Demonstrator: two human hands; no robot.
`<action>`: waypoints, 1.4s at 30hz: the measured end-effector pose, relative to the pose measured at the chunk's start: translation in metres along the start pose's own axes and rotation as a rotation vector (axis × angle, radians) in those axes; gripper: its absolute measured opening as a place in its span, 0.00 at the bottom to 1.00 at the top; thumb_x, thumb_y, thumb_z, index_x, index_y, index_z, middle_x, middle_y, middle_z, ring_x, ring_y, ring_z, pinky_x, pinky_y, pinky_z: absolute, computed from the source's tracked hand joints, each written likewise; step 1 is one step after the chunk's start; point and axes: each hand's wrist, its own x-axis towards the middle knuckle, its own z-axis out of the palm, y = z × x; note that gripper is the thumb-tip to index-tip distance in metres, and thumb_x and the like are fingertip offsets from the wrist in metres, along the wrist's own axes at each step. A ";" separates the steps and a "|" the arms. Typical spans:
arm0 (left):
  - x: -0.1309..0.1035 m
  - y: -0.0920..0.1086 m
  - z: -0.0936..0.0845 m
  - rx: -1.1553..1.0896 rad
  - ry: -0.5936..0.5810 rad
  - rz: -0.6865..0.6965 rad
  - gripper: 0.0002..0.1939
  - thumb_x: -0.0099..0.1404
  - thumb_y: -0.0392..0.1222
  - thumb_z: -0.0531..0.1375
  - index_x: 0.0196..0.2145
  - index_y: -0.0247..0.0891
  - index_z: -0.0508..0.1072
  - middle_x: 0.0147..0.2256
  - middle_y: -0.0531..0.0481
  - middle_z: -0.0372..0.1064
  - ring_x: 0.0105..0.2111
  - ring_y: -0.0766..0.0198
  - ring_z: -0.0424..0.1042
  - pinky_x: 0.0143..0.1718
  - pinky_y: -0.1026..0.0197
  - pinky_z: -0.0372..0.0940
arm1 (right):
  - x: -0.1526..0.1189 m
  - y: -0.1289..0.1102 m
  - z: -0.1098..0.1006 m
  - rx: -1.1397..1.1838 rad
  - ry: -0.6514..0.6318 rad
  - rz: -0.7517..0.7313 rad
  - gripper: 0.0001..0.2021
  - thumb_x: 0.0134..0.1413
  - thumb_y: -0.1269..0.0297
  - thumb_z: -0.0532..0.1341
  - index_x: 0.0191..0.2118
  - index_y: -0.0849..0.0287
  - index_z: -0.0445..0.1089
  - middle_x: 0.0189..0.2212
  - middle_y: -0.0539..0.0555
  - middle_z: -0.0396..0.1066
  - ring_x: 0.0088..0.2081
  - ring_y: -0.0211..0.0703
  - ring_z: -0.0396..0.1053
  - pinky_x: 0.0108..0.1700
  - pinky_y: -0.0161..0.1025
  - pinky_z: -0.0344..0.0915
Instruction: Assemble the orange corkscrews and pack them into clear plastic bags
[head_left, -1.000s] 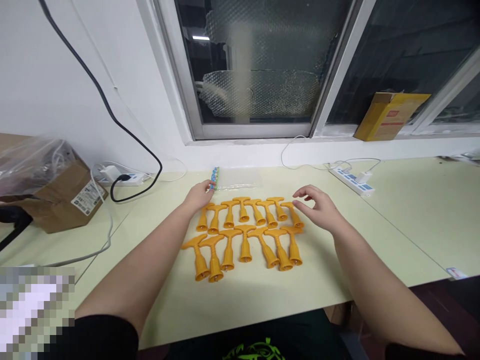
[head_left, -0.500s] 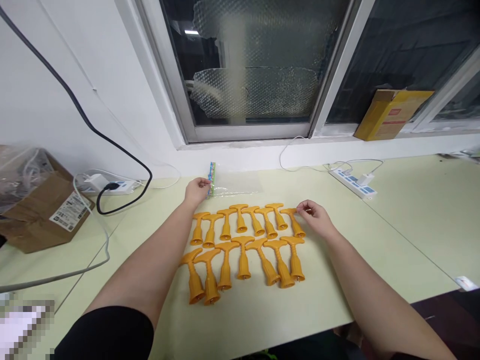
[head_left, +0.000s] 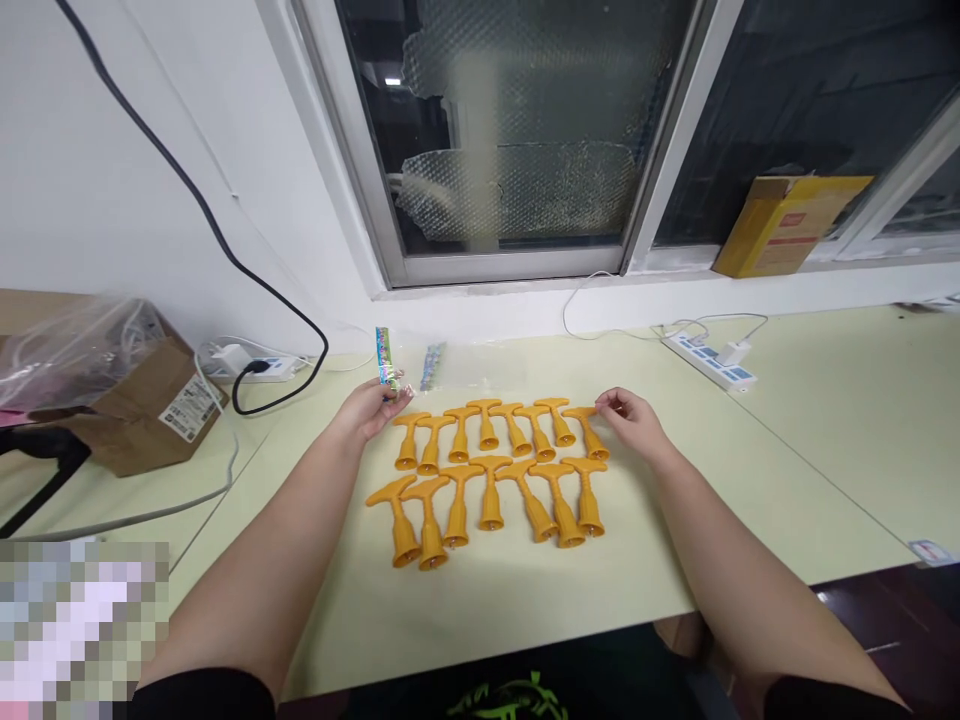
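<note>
My left hand (head_left: pixel 367 408) is closed on a clear plastic bag (head_left: pixel 385 355) with a colourful printed header strip, raised off the table. A second clear bag (head_left: pixel 480 366) with a similar strip lies flat behind the tools. Two rows of several yellow T-handled corkscrews (head_left: pixel 491 500), with bell-shaped ends and small metal tips, lie in the middle of the table. At the right end of the back row, my right hand (head_left: pixel 628 418) pinches the handle tip of one corkscrew (head_left: pixel 589 435), which rests on the table.
A brown cardboard box (head_left: pixel 146 410) with plastic wrapping stands at the left, near a power strip (head_left: pixel 274 368) and cables. Another power strip (head_left: pixel 709 360) lies at the back right. A yellow carton (head_left: pixel 791 228) leans on the windowsill. The pale green table (head_left: pixel 825 430) has a front edge.
My left hand has lifted one bag up and to the left, showing the other bag beneath. My right hand stays at the same corkscrew. The view has shifted slightly left.
</note>
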 end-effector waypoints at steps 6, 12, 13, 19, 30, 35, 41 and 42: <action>-0.047 0.000 0.000 -0.097 -0.090 0.131 0.14 0.51 0.18 0.55 0.30 0.34 0.69 0.27 0.50 0.68 0.29 0.65 0.75 0.37 0.59 0.78 | 0.004 -0.031 -0.004 0.063 0.157 -0.030 0.12 0.51 0.54 0.66 0.35 0.57 0.73 0.29 0.52 0.71 0.32 0.41 0.66 0.38 0.42 0.64; -0.093 -0.007 0.008 -0.216 -0.166 0.140 0.08 0.53 0.24 0.57 0.29 0.34 0.69 0.35 0.44 0.74 0.34 0.61 0.77 0.33 0.61 0.76 | -0.002 -0.081 0.014 0.136 -0.062 -0.181 0.14 0.52 0.55 0.68 0.41 0.56 0.75 0.41 0.55 0.76 0.40 0.44 0.72 0.44 0.43 0.69; -0.099 -0.011 0.010 -0.227 -0.172 0.124 0.08 0.53 0.25 0.56 0.29 0.34 0.70 0.36 0.43 0.74 0.35 0.60 0.77 0.31 0.62 0.75 | -0.002 -0.087 0.019 0.152 -0.090 -0.192 0.15 0.52 0.55 0.68 0.43 0.56 0.75 0.43 0.56 0.76 0.41 0.45 0.72 0.44 0.43 0.70; -0.114 -0.041 0.011 -0.180 -0.203 0.093 0.09 0.50 0.28 0.58 0.30 0.34 0.70 0.41 0.44 0.74 0.36 0.61 0.76 0.30 0.63 0.72 | -0.006 -0.089 0.059 0.347 -0.150 -0.166 0.16 0.53 0.51 0.67 0.43 0.55 0.75 0.43 0.55 0.77 0.45 0.46 0.74 0.48 0.45 0.71; -0.116 -0.049 0.005 -0.103 -0.287 0.033 0.09 0.52 0.33 0.58 0.34 0.35 0.73 0.37 0.43 0.75 0.38 0.55 0.77 0.42 0.49 0.75 | -0.022 -0.074 0.073 0.344 -0.139 -0.090 0.20 0.50 0.54 0.70 0.48 0.53 0.71 0.48 0.56 0.74 0.45 0.45 0.73 0.46 0.43 0.73; -0.121 -0.052 0.011 -0.105 -0.311 0.007 0.06 0.52 0.32 0.58 0.31 0.36 0.71 0.36 0.45 0.75 0.35 0.58 0.76 0.40 0.52 0.75 | -0.025 -0.077 0.080 0.540 -0.229 -0.030 0.22 0.48 0.53 0.70 0.44 0.51 0.62 0.37 0.50 0.76 0.39 0.42 0.74 0.46 0.44 0.72; -0.112 -0.053 0.007 -0.113 -0.274 0.123 0.04 0.51 0.33 0.61 0.28 0.36 0.71 0.32 0.49 0.73 0.34 0.62 0.73 0.41 0.56 0.75 | -0.027 -0.077 0.080 0.558 -0.104 -0.086 0.26 0.47 0.52 0.70 0.41 0.49 0.52 0.28 0.43 0.71 0.31 0.39 0.70 0.40 0.40 0.70; -0.110 -0.054 0.006 -0.078 -0.252 0.168 0.04 0.50 0.34 0.61 0.27 0.36 0.72 0.32 0.48 0.73 0.34 0.62 0.73 0.40 0.58 0.74 | -0.027 -0.077 0.079 0.550 -0.091 -0.107 0.26 0.48 0.51 0.70 0.40 0.49 0.51 0.29 0.43 0.71 0.31 0.39 0.70 0.41 0.41 0.70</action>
